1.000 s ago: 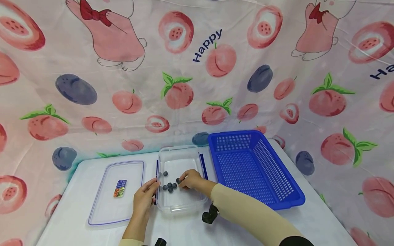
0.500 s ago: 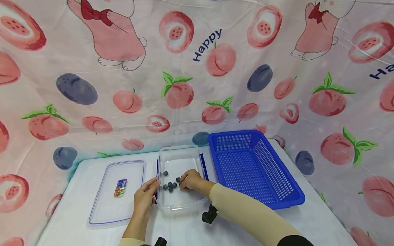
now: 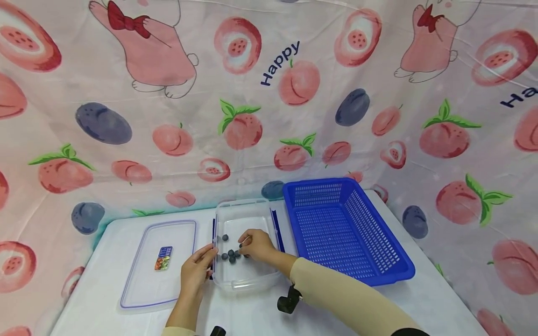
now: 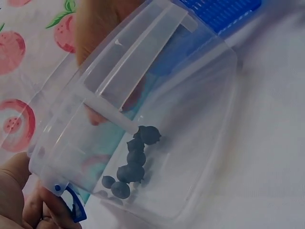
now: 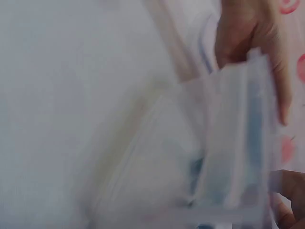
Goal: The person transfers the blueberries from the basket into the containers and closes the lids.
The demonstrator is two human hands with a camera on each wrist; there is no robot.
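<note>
My left hand (image 3: 195, 268) grips the left side of a clear plastic container (image 3: 248, 284), its thumb at the rim and curled fingers by the blue latch (image 4: 75, 205). Several blueberries (image 3: 232, 260) lie on the container's floor, mostly in a loose group on the left, with a single blueberry (image 3: 225, 237) farther back. Inside the container, my right hand (image 3: 258, 246) hovers low over the berries, a gap showing between thumb and forefinger. A dark berry shows right at its fingertips, and another peeks from under the hand. The right wrist view is blurred.
A blue perforated basket (image 3: 392, 280) stands right of the container, near the right forearm. Left of it lies a clear lid (image 3: 143, 280) with a purple-blue edge and a small colourful label (image 3: 164, 258). A fruit-printed cloth (image 3: 252, 116) hangs behind the white table.
My right hand has shifted slightly left and up, and a blueberry under it now shows. The left hand keeps its grip on the container. The head view has tilted a little.
</note>
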